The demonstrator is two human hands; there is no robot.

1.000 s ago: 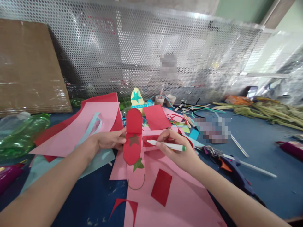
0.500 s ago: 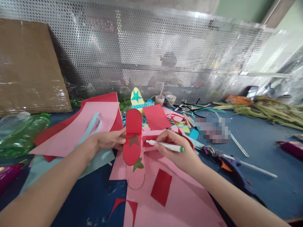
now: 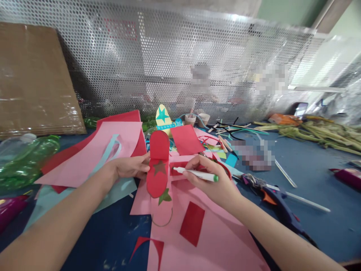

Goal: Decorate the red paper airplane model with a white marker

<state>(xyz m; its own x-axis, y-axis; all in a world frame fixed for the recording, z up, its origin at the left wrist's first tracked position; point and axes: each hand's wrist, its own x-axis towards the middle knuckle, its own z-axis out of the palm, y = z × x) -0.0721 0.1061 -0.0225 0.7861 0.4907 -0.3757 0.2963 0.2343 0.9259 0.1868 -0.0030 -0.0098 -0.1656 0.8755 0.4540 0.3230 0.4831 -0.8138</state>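
My right hand (image 3: 207, 169) grips a white marker (image 3: 197, 174) with a green end, its tip touching a small red paper strip (image 3: 180, 165) on pink paper. At the left edge of a red paper cutout (image 3: 158, 184) with rounded ends and a star-shaped opening, the fingers of my left hand (image 3: 135, 166) are closed on it. The cutout is folded, with its upper half standing up. Just below it a green star (image 3: 165, 196) and a curved green line mark the pink sheet (image 3: 220, 229). A red paper rectangle (image 3: 192, 224) lies nearer to me.
A glue gun (image 3: 278, 203) rests on the right, near dried leaves (image 3: 318, 131). Green plastic bottles (image 3: 31, 160) and cardboard (image 3: 36, 79) stand at left. Behind are a yellow cutout with a blue star (image 3: 162, 116), small cups (image 3: 203, 119) and bubble wrap (image 3: 169, 56).
The marker has shifted very slightly left at its tip over the red strip. My left hand and the cutout stay in place.
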